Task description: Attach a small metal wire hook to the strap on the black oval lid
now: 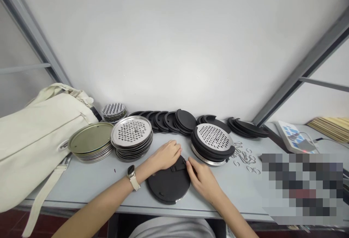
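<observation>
A round black disc (169,185) lies flat near the table's front edge, a thin silvery rim showing at its lower right. My left hand (168,154), with a watch on the wrist, rests closed over the disc's upper edge; what its fingers hold, if anything, is hidden. My right hand (201,178) is at the disc's upper right, its thumb and index finger pinched on a small metal ring (184,161). Just behind that hand stands a stack of black-rimmed perforated discs (214,137). Several loose metal rings (249,158) are scattered to its right.
Stacks of perforated metal discs (132,131) and olive plates (91,138) stand at the left beside a cream bag (40,139). Black curved pieces (186,120) line the wall. At the right are a blue-and-white box (296,138) and yellowish sheets (331,129).
</observation>
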### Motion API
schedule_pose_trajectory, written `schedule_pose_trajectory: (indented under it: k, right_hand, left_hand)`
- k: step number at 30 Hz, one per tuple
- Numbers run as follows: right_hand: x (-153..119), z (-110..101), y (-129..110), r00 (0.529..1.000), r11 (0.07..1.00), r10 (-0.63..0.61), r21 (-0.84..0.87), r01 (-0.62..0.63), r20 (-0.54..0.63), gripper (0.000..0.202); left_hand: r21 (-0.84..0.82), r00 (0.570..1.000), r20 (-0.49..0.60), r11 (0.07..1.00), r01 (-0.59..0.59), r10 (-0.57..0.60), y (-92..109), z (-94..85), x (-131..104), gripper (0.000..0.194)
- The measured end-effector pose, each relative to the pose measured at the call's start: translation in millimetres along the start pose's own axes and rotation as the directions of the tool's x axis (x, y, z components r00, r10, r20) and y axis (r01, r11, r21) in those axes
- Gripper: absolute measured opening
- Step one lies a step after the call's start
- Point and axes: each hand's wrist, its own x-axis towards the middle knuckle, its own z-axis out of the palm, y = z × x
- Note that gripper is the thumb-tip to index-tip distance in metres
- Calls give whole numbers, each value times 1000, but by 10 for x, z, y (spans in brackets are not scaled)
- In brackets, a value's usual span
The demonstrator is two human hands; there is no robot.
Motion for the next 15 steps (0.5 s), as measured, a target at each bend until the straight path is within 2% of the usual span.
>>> schedule_pose_trajectory:
  k: [15]
  right_hand:
    - [9, 27, 33, 998, 999, -39, 6, 39, -47, 25]
  left_hand:
    - [5, 1000, 10, 1000, -3, 3, 5, -26, -8, 27]
